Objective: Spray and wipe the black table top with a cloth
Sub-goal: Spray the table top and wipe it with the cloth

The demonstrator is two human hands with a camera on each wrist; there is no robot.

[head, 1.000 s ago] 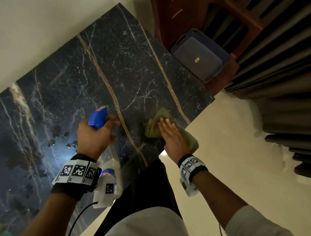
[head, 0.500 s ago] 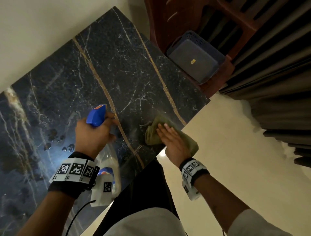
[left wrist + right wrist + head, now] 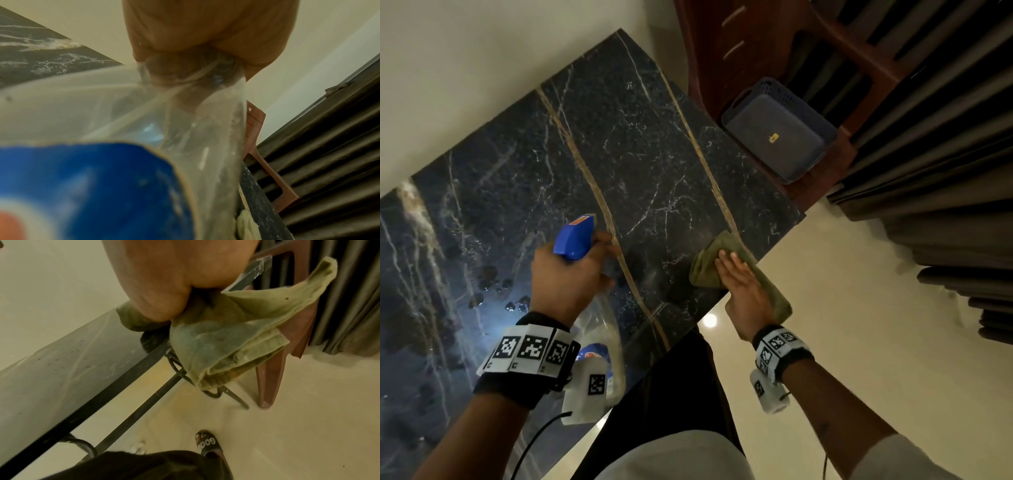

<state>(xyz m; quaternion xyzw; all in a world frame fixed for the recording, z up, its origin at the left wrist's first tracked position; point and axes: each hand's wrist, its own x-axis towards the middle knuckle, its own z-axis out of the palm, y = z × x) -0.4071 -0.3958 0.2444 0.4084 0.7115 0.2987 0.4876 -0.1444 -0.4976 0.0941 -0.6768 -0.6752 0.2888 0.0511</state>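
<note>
Cloth [image 3: 722, 263] near table [image 3: 619, 154] right edge, pressed flat under straight right hand [image 3: 743, 287]; soft, limp, likely best bunched mid-fold. Left hand [image 3: 565, 277] curled round light, slippery-looking spray bottle [image 3: 599, 329] neck.

Black marble table top [image 3: 619, 164] stood on the cream floor [image 3: 859, 325]. Green cloth [image 3: 705, 263] lay at its near edge, droplets [image 3: 493, 291] leftward.

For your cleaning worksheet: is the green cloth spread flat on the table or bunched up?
Bunched: the green cloth lies in folds under the right hand, part hanging off the table edge.
</note>
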